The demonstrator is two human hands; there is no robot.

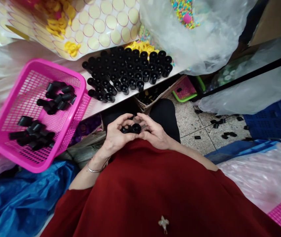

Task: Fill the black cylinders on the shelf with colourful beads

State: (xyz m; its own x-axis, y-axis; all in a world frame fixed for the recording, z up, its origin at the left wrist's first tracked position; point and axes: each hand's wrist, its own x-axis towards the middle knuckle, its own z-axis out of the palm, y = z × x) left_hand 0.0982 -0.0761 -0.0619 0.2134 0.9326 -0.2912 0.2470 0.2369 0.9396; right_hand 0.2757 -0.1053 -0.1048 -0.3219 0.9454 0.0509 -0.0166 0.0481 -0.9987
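Note:
My left hand [118, 133] and my right hand [153, 131] meet in front of my red shirt, fingers curled round a few black plastic tubes [136, 128]. One tube shows its round open end between the hands; the others are partly hidden by my fingers. Just beyond, many similar black tubes [130, 67] stand close together on the table edge [98, 108]. To the left, a pink mesh basket [80, 77] holds two loose heaps of black tubes [35, 133].
Behind the standing tubes lie yellow plastic pieces [142, 47] and a sheet of round stickers [103, 24]. A plastic bag [204, 46] with colourful beads is at the upper right. Below are a cardboard box [152, 103], a green-rimmed tray [186, 98] and black pieces on the floor [219, 123].

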